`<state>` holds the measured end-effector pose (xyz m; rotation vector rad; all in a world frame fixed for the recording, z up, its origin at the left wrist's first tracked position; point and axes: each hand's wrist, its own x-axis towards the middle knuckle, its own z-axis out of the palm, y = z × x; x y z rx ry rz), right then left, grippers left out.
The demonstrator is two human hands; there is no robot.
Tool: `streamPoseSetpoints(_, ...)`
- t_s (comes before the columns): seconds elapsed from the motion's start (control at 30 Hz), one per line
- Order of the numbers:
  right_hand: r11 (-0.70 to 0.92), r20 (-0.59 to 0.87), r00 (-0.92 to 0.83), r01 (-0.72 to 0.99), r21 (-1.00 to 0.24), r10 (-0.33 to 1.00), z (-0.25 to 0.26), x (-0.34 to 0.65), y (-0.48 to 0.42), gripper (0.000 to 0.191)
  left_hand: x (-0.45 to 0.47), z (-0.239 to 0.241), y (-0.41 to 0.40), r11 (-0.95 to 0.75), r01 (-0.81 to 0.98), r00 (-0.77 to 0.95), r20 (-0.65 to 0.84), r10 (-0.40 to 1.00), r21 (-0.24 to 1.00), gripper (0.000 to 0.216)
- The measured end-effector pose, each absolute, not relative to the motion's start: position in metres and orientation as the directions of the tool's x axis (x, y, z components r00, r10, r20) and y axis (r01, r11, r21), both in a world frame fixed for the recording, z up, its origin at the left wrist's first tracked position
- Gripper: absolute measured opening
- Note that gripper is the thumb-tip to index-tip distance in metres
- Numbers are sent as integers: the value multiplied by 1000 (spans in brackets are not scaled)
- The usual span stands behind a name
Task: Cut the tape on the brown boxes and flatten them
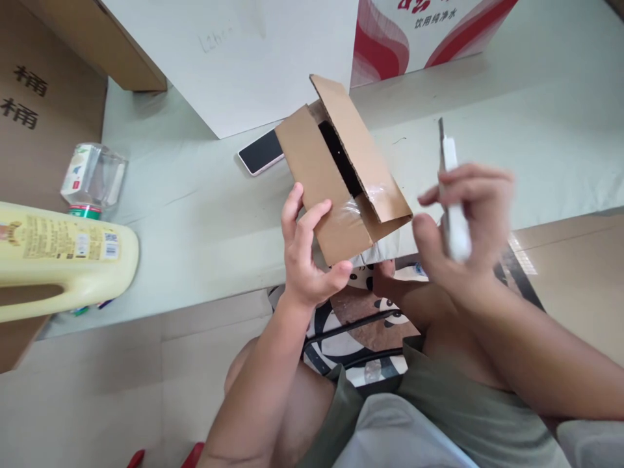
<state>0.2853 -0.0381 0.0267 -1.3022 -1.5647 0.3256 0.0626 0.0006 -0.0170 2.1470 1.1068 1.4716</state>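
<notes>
evidently the worktop (195,214), covered in a pale green cloth, takes up most of the view, its near edge running just in front of the person's legs (439,325). on its far side stands a big white box (234,58) with faint writing. at the left end is a brown carton (53,123) printed with dark characters, and towards the far edge, right of the white box, a red-and-white carton (429,32). a pale yellow jug (97,260) sits over the near left corner.

next in size is the small cardboard box (307,162), tilted above the near edge, around the middle. the left grip (309,260) pinches it at its near left side, two fingertips on the brown face and the thumb by the lower end, so the box lies directly in that grip. one flap (361,149) stands raised beside a dark opening, and shiny clear tape (348,211) shows near the lower end.

the right grip (470,214), a little blurred, is just to the right of the box and apart from it, its fingers closed round a white cutter knife (457,231), the blade pointing to the far edge.

a clear bottle (97,172) is beyond the jug, green cap towards the near edge. a dark-screened phone (260,153) lies near the white box, partly hidden behind the small cardboard box.
</notes>
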Motion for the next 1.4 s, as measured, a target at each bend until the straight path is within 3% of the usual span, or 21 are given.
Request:
streamPoseSetpoints(0.1,354,522,175,554,-753,835,15,289,-9,26,63,-17,2,-637,433,192,626,756,637,84)
streamPoseSetpoints(0.23,287,432,194,506,-813,881,-6,299,6,31,63,-17,2,-622,395,180,607,774,676,75)
streamPoseSetpoints(0.3,164,330,200,570,-805,922,-13,302,9,29,60,-19,4,-601,366,156,590,792,710,77)
streamPoseSetpoints(0.43,-155,-20,206,666,-730,978,-19,301,12,39,51,-26,10,-560,271,54,568,821,783,79)
streamPoseSetpoints(0.5,-182,-101,155,709,-681,983,-22,300,12,48,48,-27,13,-521,170,-16,531,847,836,72)
streamPoseSetpoints(0.7,127,29,-134,826,-549,991,-30,295,9,46,46,-5,15,-254,-152,-311,197,930,955,53)
streamPoseSetpoints(0.87,237,60,-273,684,-690,960,-20,287,7,74,36,11,19,35,-242,-380,-128,916,970,39)
streamPoseSetpoints(1.1,185,122,-162,469,-864,979,-24,283,10,64,22,5,26,71,-178,-481,-150,864,981,40)
streamPoseSetpoints(1.3,49,20,-80,379,-924,997,-27,281,10,43,19,-9,28,156,33,-359,-134,924,987,27)
streamPoseSetpoints(1.4,40,18,-62,370,-928,998,-24,281,10,44,16,-18,29,177,128,-208,-148,967,976,20)
